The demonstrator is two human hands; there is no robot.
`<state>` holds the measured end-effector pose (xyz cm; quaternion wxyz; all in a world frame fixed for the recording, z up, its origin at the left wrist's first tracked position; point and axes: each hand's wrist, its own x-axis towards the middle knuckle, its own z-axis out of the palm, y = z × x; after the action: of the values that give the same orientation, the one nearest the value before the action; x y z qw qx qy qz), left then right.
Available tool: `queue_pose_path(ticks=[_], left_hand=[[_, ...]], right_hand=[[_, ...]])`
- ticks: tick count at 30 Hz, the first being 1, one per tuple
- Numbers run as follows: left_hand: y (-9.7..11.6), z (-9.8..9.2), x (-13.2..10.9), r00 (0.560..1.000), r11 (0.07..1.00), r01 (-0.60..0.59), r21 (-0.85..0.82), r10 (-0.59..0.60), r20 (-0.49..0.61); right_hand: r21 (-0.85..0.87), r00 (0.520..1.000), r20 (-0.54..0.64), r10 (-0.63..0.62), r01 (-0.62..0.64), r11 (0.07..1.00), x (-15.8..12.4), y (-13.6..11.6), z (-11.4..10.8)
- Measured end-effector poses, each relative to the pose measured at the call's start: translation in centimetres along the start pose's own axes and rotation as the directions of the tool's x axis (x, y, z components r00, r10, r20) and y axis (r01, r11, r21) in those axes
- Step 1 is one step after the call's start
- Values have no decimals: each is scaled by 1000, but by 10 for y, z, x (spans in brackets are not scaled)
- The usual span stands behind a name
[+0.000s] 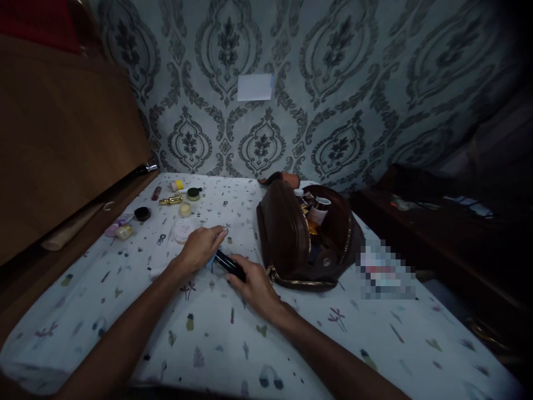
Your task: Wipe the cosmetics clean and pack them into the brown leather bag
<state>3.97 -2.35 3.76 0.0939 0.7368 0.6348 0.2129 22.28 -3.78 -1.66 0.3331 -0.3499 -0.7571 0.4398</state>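
My right hand (255, 283) is closed around a glossy black tube (228, 263), which slants up and left towards my other hand. My left hand (202, 247) is closed at the tube's far end, with a bit of light blue showing under its fingers; what exactly it grips is hidden. Just behind the left hand lies a round pale compact (182, 230). A brown cosmetic bag (280, 228) stands unzipped to the right of my hands, with a bottle (319, 210) and other small items inside.
Small cosmetics lie at the back left: a gold tube (170, 200), a green-topped jar (193, 194), a cream-coloured pot (185, 210) and a black round lid (142, 214). A wooden panel (66, 144) borders the left side. Patterned wallpaper (262, 141) rises behind the patterned cloth (225, 344).
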Motion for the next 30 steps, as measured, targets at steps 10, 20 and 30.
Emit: queue_pose_path(ticks=[10,20,30], left_hand=[[-18,-17,7,991,788,124,-603,-72,109],[-7,-9,3,989,926,-144,-350,150,-11],[-9,1,5,997,949,-45,-313,23,-74]], right_hand=[[-6,986,-164,-4,3,1000,7,0,-5],[669,902,189,388,-408,621,7,-13,-6],[-134,982,-139,-129,111,985,-1,-15,-5]])
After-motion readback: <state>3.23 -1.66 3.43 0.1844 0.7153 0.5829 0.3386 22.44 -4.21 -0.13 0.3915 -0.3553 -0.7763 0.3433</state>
